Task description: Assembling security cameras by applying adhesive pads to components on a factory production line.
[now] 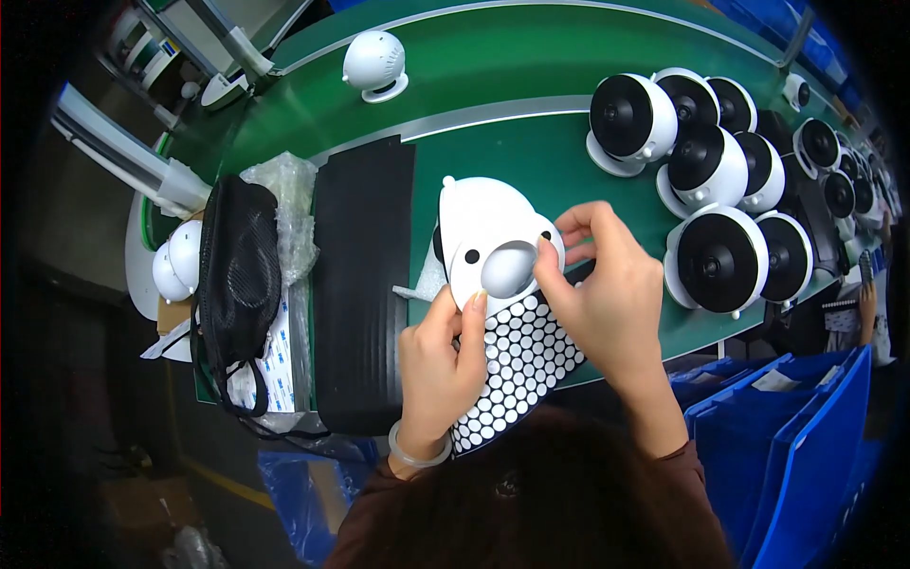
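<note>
A white rounded camera-like device (488,204) lies tipped over in front of me, its base ring turned up. Two black round pads show on the ring, one at the left and one at the right. My left hand (441,356) is closed, thumb and fingers pinching the ring's lower edge. At the right side my right hand (611,294) grips the ring, its thumb by the right-hand pad and its other fingers curled around the far side. Beneath the hands is a dark sheet covered in white round dots (517,356).
Several white devices with black round fronts (711,261) stand at the right; another white device (374,64) is at the back. A black foam mat (360,284), bubble wrap (289,204) and a black mesh pouch (237,275) lie left. Blue bins (787,446) stand at lower right.
</note>
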A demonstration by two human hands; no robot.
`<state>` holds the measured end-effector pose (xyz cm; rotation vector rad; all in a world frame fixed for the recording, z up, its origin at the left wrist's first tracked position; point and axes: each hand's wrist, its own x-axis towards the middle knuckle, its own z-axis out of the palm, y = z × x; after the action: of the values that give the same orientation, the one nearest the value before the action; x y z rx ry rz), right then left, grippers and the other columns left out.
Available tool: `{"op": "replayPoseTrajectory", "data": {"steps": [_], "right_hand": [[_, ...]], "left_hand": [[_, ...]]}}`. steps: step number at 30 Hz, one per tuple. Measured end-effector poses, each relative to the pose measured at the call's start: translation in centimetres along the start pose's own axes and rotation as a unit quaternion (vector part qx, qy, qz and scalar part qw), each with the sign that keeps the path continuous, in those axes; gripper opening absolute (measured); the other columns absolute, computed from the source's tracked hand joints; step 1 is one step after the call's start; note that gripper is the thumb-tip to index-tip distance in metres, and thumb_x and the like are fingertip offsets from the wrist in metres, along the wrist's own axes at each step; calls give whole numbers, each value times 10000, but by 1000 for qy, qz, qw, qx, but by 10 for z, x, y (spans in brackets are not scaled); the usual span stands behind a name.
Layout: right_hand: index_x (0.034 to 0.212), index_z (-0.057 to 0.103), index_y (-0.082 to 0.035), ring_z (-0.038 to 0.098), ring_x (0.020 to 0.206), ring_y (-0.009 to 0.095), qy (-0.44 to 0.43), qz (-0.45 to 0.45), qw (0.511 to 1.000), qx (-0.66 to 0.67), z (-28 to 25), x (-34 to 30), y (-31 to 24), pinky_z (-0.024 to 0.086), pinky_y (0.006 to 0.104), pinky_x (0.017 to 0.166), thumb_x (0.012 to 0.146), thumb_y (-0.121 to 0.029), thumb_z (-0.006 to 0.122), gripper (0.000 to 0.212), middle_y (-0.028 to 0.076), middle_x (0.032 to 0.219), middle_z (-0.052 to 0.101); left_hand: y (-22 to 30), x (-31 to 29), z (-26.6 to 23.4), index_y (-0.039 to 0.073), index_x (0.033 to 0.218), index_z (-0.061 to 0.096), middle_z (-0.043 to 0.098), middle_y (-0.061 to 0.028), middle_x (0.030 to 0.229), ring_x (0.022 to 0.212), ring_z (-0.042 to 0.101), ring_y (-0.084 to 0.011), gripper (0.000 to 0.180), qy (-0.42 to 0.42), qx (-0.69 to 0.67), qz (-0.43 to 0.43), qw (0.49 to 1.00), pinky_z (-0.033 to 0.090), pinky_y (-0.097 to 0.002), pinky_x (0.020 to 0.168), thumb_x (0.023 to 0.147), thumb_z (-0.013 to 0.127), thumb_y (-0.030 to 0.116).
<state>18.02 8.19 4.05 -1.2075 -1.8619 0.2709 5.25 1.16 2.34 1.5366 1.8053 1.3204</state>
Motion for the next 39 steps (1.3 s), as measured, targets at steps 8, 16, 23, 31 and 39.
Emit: {"op": "replayPoseTrajectory", "data": {"steps": [8, 16, 23, 31, 39], "right_hand": [[913, 565, 15, 584, 615, 69, -200, 106, 951, 208, -20, 29, 9, 451, 203, 541, 710, -110, 672, 261, 69, 776, 620], [1064, 505, 72, 595, 852, 344, -302, -163, 920, -189, 90, 215, -18, 473, 385, 752, 716, -461, 614, 645, 235, 906, 603], [1293, 279, -20, 489, 1066, 367, -208, 222, 951, 46, 238, 281, 20, 423, 396, 864, 545, -657, 633, 1045, 244, 1201, 440], [1257, 285, -49, 545, 933, 354, -270, 282, 899, 199, 194, 278, 42, 524, 468, 603, 554, -402, 682, 880, 203, 1144, 447], [1285, 311, -57, 449, 1087, 347, -415, 194, 876, 148, 67, 177, 53, 428, 473, 846, 571, -345, 657, 845, 195, 1206, 427]], "left_hand": [[-7, 2, -6, -8, 835, 547, 474, -88, 448, 339, 410, -116, 157, -6, -50, -24, 998, 252, -265, 362, 863, 490, 135], [-2, 2, -22, 6, 855, 563, 490, -137, 497, 401, 515, -215, 130, -30, -22, -48, 998, 349, -301, 392, 834, 533, 131], [-3, -3, -33, -9, 832, 536, 506, -123, 474, 390, 536, -229, 156, -106, 9, -45, 993, 383, -297, 373, 827, 554, 146], [-7, 3, -32, -14, 855, 542, 500, -96, 470, 374, 511, -214, 151, -114, -28, -24, 993, 373, -297, 366, 817, 568, 130], [-10, 1, -28, -14, 935, 576, 522, -105, 512, 378, 467, -125, 162, -41, -18, -63, 997, 309, -255, 380, 822, 545, 98]]}}
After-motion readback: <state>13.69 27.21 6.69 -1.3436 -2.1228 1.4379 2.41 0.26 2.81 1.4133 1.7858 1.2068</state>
